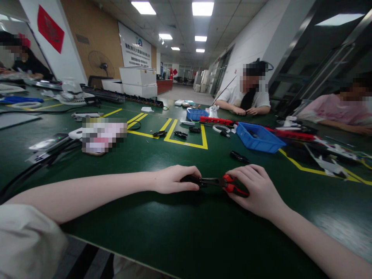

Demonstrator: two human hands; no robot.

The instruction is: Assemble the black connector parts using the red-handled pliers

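My left hand (177, 179) is closed around a small black part (190, 178), most of it hidden by the fingers; its kind does not show. My right hand (255, 190) grips red-and-black handled pliers (232, 186). The jaws of the pliers point left and meet the right end of the black part, just above the green table (174, 224). A similar-looking black piece (239, 156) lies beyond my right hand. Farther off, several more black pieces (180, 134) rest in and beside a yellow-taped outline.
A blue bin (258, 137) stands right of centre, with a smaller blue bin (197, 114) behind it. At left lie a phone-like object (104, 137), a white device (49, 142) and black cables (37, 166). Across the table one person (247, 97) sits; others sit at far left and right.
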